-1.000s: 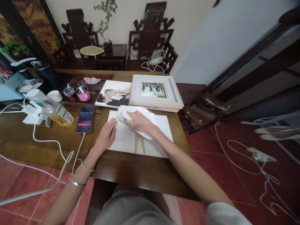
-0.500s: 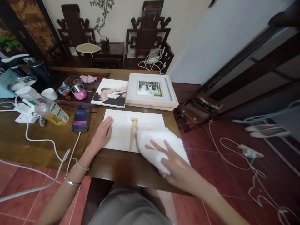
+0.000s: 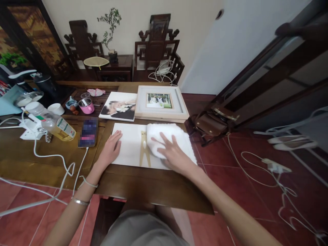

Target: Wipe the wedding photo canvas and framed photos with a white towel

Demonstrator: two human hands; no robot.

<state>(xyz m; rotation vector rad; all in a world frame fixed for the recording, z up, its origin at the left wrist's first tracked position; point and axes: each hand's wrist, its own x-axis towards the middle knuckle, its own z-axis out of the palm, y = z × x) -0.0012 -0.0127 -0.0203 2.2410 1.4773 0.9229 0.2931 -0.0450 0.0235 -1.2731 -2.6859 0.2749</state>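
Note:
A white panel (image 3: 127, 146) lies flat on the table, with a gold, A-shaped easel leg (image 3: 142, 150) on its upper face. My left hand (image 3: 112, 147) rests along the panel's left edge, fingers stretched out and holding nothing. Under my right hand (image 3: 172, 152) is a fluffy white towel (image 3: 179, 135), pressed onto the panel's right part. The fingers of that hand are spread over the towel. The towel hides much of the panel's right side and its far right corner.
Behind the panel lie a photo print (image 3: 120, 107) and a white framed picture (image 3: 161, 116). Leftward are a phone (image 3: 88, 133) on a cable, a bottle of yellow liquid (image 3: 60, 128), a power strip (image 3: 32, 130) and a pink cup (image 3: 87, 106). A brown bag (image 3: 211, 126) hangs beyond the right edge.
My right hand has slid the towel away from me, from the panel's near right corner to its far right part. More of the easel leg shows. My left hand stays on the left edge.

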